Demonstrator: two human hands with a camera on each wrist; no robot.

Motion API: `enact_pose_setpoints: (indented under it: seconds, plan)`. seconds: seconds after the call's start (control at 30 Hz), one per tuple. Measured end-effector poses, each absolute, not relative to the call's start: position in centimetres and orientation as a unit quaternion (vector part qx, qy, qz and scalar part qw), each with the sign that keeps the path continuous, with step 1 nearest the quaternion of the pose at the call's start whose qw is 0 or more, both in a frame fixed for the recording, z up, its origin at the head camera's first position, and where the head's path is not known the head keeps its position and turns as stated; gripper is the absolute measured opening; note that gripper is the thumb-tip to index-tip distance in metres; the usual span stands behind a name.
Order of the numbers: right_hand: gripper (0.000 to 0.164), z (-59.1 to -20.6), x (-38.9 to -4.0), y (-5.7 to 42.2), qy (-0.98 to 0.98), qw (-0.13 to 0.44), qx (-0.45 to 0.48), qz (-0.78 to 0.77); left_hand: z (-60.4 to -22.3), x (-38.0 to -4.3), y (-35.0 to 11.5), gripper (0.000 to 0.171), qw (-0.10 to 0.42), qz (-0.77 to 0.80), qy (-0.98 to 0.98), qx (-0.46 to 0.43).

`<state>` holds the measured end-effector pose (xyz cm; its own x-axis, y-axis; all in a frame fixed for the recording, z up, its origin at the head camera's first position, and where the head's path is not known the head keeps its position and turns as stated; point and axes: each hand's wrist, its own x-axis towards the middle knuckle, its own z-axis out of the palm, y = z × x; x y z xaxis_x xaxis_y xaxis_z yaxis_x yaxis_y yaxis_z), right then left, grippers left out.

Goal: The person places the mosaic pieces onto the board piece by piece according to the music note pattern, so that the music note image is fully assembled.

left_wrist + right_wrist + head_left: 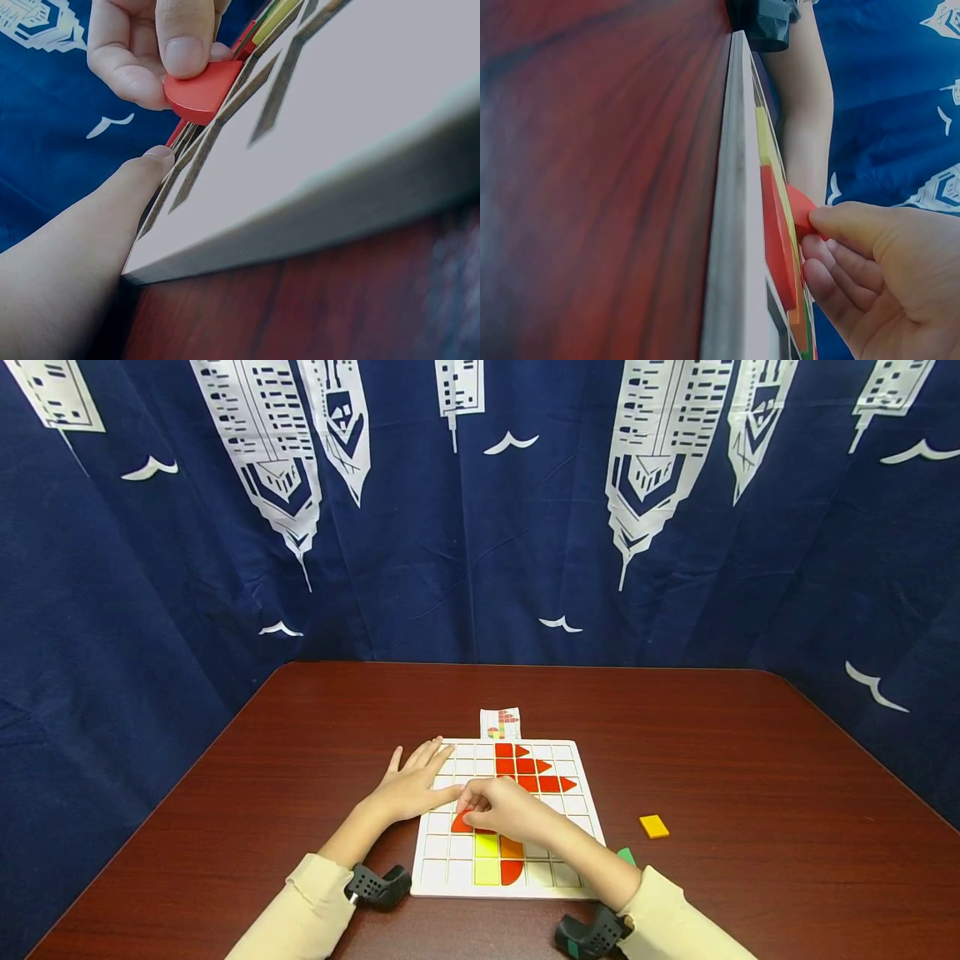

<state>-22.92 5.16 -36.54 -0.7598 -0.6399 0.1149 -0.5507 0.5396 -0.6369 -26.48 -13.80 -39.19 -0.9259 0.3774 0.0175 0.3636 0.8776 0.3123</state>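
A white square board (pixel 435 872) with a grid of recessed cells lies on the table. My right hand (pixel 510 810) pinches a red piece with a rounded edge (pixel 204 91) between thumb and fingers, right at the grid left of the centre. With fingers spread, my left hand (pixel 412 787) rests on the board's upper left edge, its thumb pointing toward the right fingertips. Red squares and pointed pieces (pixel 527 766) fill rows near the top. Lower down sit yellow squares (pixel 487 870), an orange piece (pixel 512 847) and a red rounded piece (pixel 777 236). The right hand hides some middle cells.
Behind the board lies a small printed card (pixel 500 723) with a coloured pattern. A yellow-orange square (pixel 654 826) lies on the table to the right. Partly behind the right forearm is a green piece (pixel 627 856). A blue curtain (pixel 465 568) hangs beyond the table.
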Motion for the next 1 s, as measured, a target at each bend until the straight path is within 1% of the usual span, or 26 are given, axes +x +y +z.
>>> enact_pose_setpoints:
  seconds: [0.23, 0.33, 0.57, 0.67, 1.0]
  plan:
    - [0.001, -36.54, -22.77, 4.95, 0.880, 0.050, -0.334, -0.333, -39.29, -26.49, -13.85, 0.074, 0.020, 0.158, 0.969, 0.191]
    - [0.003, -36.76, -22.79, 4.92, 0.882, 0.044, -0.331, -0.332, -39.33, -26.49, -13.84, 0.074, 0.021, 0.157, 0.969, 0.192]
    - [0.002, -37.04, -22.87, 4.85, 0.878, 0.031, -0.351, -0.323, -39.22, -26.44, -13.77, 0.073, 0.018, 0.162, 0.968, 0.190]
    - [0.005, -37.11, -22.86, 4.82, 0.876, 0.027, -0.357, -0.325, -39.27, -26.48, -13.77, 0.074, 0.018, 0.160, 0.969, 0.189]
    - [0.005, -36.79, -22.54, 5.11, 0.874, 0.040, -0.351, -0.335, -39.19, -26.45, -13.80, 0.074, 0.022, 0.160, 0.968, 0.190]
